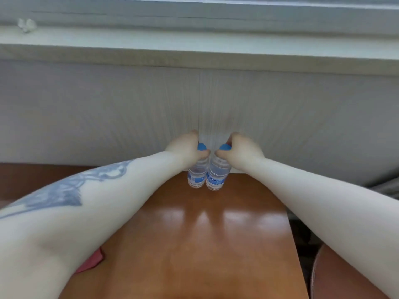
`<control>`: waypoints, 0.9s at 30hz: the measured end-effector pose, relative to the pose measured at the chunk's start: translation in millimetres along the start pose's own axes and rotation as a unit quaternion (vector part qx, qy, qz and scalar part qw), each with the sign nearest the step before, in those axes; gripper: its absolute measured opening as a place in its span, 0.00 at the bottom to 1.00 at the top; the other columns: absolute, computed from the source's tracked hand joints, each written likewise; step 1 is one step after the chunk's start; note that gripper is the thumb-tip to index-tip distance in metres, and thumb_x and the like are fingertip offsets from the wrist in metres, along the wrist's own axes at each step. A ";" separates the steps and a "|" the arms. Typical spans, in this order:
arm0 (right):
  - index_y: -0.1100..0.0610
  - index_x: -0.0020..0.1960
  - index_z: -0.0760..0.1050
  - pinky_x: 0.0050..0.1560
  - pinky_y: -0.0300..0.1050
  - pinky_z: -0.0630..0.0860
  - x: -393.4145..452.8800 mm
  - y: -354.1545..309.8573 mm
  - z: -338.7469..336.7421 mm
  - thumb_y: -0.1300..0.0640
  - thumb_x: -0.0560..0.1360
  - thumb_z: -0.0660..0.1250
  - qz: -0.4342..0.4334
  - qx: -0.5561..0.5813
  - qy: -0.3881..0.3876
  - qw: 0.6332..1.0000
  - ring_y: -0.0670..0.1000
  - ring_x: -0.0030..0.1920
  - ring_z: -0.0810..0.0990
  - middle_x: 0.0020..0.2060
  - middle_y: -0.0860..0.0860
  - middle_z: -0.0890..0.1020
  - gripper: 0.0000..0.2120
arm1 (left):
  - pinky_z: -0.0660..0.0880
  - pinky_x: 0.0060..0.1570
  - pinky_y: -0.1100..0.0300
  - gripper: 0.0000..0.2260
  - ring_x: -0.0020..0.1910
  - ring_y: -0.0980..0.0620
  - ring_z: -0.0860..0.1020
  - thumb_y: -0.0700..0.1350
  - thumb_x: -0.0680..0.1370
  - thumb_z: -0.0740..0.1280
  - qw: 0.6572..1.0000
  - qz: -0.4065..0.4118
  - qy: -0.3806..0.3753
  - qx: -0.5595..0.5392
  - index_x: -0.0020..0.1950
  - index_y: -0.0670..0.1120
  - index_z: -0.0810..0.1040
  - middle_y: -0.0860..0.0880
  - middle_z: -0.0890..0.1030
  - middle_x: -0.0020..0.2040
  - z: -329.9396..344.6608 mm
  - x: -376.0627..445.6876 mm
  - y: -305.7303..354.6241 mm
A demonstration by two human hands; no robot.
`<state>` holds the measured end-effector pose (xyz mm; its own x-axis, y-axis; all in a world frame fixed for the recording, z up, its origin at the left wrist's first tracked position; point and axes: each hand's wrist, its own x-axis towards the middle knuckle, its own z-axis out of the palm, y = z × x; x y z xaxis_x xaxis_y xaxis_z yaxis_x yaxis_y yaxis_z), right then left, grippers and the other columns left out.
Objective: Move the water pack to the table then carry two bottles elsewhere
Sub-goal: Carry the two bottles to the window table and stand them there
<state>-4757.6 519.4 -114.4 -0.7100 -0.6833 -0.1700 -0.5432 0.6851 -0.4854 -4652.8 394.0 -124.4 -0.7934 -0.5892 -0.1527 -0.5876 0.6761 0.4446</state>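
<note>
Two water bottles stand upright and side by side at the far edge of a glossy brown table (pixel 194 244), their bodies touching or very nearly touching. Both are clear plastic with blue caps and blue-and-white labels around the lower body. The left bottle (pixel 197 174) is gripped at the neck by the left hand (pixel 185 148), whose fingers are curled closed around the top so that only part of the blue cap shows beside the thumb. The right bottle (pixel 217 176) is gripped in the same way by the right hand (pixel 241 151), fingers closed around the neck, with the cap partly visible at the inner side of the hand. The two hands sit close together, thumbs pointing toward each other with a narrow gap between them. Whether the bottle bases rest on the table or are raised just above it cannot be told. Both forearms reach forward from the near corners of the view; the left forearm (pixel 82 203) carries a dark tattoo on its upper surface. Behind the bottles rises a pale grey panel (pixel 108 108) with fine vertical ribbing, topped by a light window sill (pixel 194 43). A small crumpled white object (pixel 26 25) lies on the sill at far left. A pink item (pixel 91 261) shows partly under the left forearm near the left edge of the table. The water pack is not visible.
</note>
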 end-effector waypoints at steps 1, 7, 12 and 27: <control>0.57 0.45 0.70 0.27 0.42 0.62 3.5 1.6 5.1 0.48 0.69 0.69 0.002 0.002 0.001 1.000 0.47 0.31 0.70 0.32 0.49 0.73 0.15 | 0.60 0.27 0.59 0.16 0.31 0.55 0.67 0.55 0.73 0.67 1.000 0.000 0.002 -0.003 0.45 0.46 0.66 0.53 0.68 0.34 3.7 5.0 -3.8; 0.57 0.46 0.69 0.28 0.42 0.63 20.5 13.2 14.8 0.48 0.70 0.69 0.027 0.036 0.013 0.999 0.53 0.39 0.74 0.39 0.50 0.75 0.14 | 0.61 0.28 0.60 0.14 0.31 0.57 0.67 0.55 0.74 0.66 0.999 -0.001 0.002 -0.039 0.44 0.47 0.66 0.53 0.68 0.35 15.3 28.3 -19.1; 0.56 0.47 0.68 0.32 0.44 0.64 32.8 18.8 17.5 0.49 0.72 0.69 0.038 0.045 0.024 0.998 0.53 0.41 0.73 0.39 0.50 0.74 0.14 | 0.58 0.27 0.60 0.14 0.30 0.59 0.65 0.56 0.74 0.65 0.999 0.011 0.024 -0.029 0.43 0.48 0.65 0.56 0.66 0.33 23.4 42.1 -14.4; 0.60 0.56 0.71 0.39 0.46 0.69 43.7 32.5 46.0 0.47 0.74 0.67 0.048 0.045 0.048 0.997 0.54 0.43 0.76 0.42 0.51 0.76 0.19 | 0.70 0.34 0.57 0.20 0.42 0.45 0.79 0.60 0.75 0.64 0.997 -0.018 0.068 -0.027 0.55 0.45 0.72 0.49 0.78 0.43 55.8 41.1 -12.3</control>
<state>-4785.7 500.2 -177.0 -0.7982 -0.5862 -0.1386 -0.4316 0.7171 -0.5473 -4687.0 386.2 -185.4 -0.7412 -0.6694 -0.0504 -0.6027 0.6304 0.4892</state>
